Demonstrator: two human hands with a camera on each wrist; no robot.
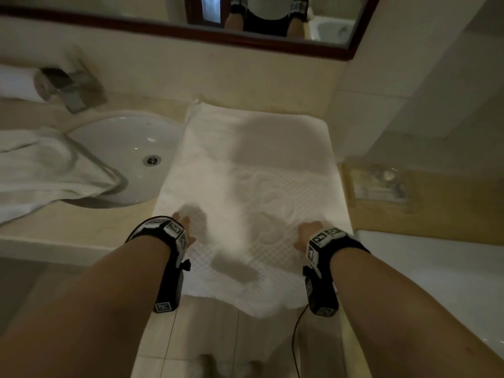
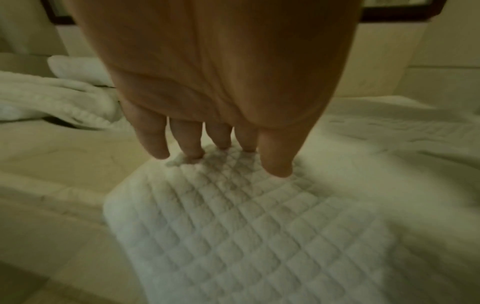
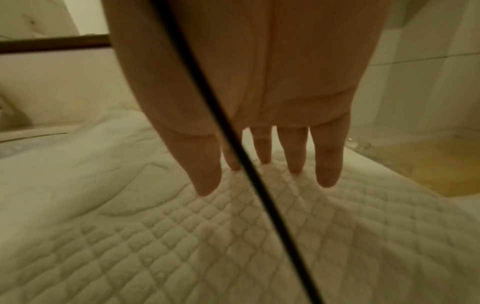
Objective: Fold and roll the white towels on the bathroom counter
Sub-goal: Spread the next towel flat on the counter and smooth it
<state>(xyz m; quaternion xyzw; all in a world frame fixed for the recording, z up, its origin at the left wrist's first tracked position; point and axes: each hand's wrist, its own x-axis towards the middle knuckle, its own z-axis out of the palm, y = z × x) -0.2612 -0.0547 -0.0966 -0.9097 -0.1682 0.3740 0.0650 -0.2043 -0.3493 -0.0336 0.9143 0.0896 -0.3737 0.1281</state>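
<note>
A white quilted towel [image 1: 253, 170] [image 2: 259, 226] [image 3: 130, 236] lies spread flat on the counter right of the sink, its near edge hanging over the front. My left hand [image 1: 184, 223] [image 2: 223, 152] is flat near the towel's left edge, straight fingertips touching the cloth. My right hand [image 1: 311, 231] [image 3: 265, 170] is flat near the right edge, fingers straight and touching the towel. A second white towel [image 1: 49, 170] [image 2: 52, 96] lies crumpled left of the sink, draped over its rim.
An oval white sink [image 1: 128, 156] with a chrome tap [image 1: 65, 85] sits at the left. A mirror [image 1: 191, 20] runs along the back wall. A soap dish [image 1: 379, 184] is on the counter at the right. A black cable [image 3: 233, 164] crosses the right wrist view.
</note>
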